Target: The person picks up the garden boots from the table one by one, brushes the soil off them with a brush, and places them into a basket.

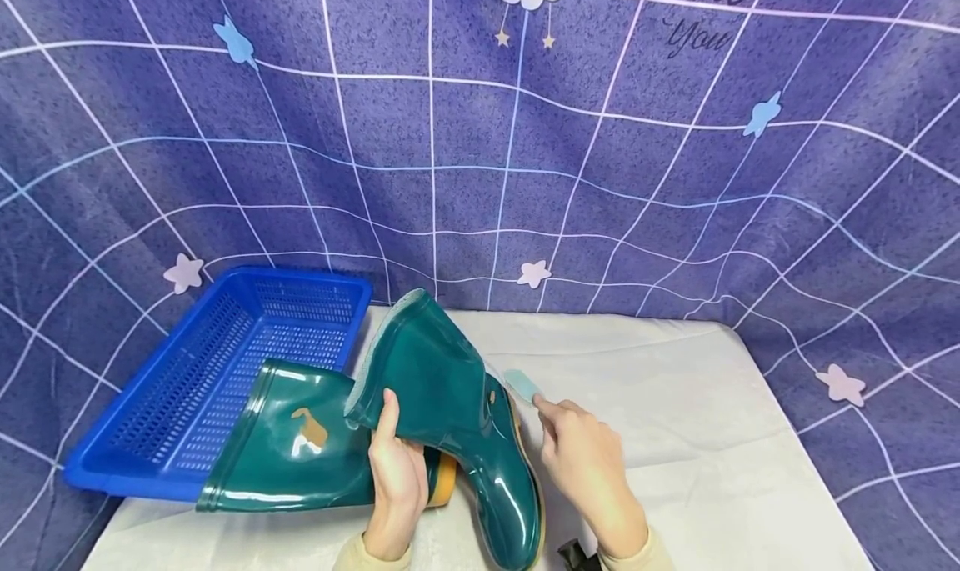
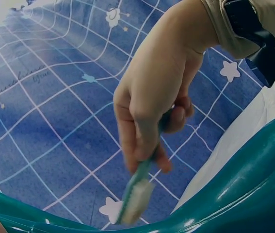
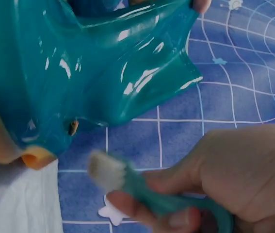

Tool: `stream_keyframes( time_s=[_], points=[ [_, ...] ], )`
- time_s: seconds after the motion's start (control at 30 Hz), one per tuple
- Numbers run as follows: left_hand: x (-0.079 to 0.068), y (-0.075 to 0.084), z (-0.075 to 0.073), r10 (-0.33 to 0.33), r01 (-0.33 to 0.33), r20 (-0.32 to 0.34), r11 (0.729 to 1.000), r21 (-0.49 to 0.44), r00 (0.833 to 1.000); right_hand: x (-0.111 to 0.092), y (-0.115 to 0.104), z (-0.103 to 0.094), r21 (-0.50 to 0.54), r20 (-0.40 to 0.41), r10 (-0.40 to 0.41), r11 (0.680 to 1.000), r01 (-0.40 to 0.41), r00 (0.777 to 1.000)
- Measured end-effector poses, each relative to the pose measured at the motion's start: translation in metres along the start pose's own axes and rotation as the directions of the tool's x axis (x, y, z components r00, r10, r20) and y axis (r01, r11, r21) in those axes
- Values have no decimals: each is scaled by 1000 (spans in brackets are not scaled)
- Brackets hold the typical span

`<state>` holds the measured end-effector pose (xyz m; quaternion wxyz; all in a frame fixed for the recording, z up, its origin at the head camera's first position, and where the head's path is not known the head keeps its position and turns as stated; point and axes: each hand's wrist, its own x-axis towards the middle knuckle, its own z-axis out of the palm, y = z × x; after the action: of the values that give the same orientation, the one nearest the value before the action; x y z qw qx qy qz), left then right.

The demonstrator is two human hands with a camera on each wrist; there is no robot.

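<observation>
A dark green rubber boot (image 1: 442,379) with a yellowish sole is tilted, its toe toward me and its opening up to the left. My left hand (image 1: 397,475) grips the boot's shaft near the opening, thumb on the outside. My right hand (image 1: 588,450) holds a teal scrubbing brush (image 3: 152,196) by its handle, beside the heel side of the boot. The pale bristles (image 2: 138,201) show in both wrist views, slightly apart from the boot in the right wrist view. In the head view, only the brush's head (image 1: 521,384) shows beyond my fingers.
A second green boot (image 1: 255,463) lies on its side at the left, overlapping the blue plastic basket (image 1: 135,486). White cloth (image 1: 675,388) covers the table. A blue gridded curtain (image 1: 465,196) hangs behind it. A black strap (image 2: 256,41) is round my right wrist.
</observation>
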<state>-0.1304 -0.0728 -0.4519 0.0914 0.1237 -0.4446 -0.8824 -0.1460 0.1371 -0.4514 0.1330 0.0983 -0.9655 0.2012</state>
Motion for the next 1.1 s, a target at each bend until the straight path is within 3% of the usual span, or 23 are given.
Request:
stream_keyframes(
  time_s=[0.2, 0.4, 0.5, 0.6, 0.73, 0.93, 1.1],
  points=[
    [0, 1, -1, 4, -4, 7, 1000, -1, 1000, 2, 1, 4, 11, 51, -103, 995, 102, 993],
    [1, 0, -3, 5, -5, 27, 1000, 11, 1000, 3, 9, -3, -6, 45, -46, 999, 47, 998],
    [1, 0, -3, -1, 1, 23, 1000, 15, 1000, 4, 11, -3, 10, 44, -65, 998, 65, 997],
    [1, 0, -2, 0, 0, 12, 1000, 9, 1000, 5, 10, -1, 45, 96, -97, 995, 93, 991],
    [1, -1, -2, 10, -10, 7, 1000, 2, 1000, 5, 12, -2, 60, 164, -81, 996, 72, 983],
    [0, 0, -2, 12, -12, 3, 1000, 10, 1000, 3, 16, -8, 2, 112, -1, 1000, 0, 994],
    [-1, 1, 0, 8, -8, -10, 1000, 10, 1000, 4, 14, -6, 15, 100, -50, 999, 49, 994]
  ],
)
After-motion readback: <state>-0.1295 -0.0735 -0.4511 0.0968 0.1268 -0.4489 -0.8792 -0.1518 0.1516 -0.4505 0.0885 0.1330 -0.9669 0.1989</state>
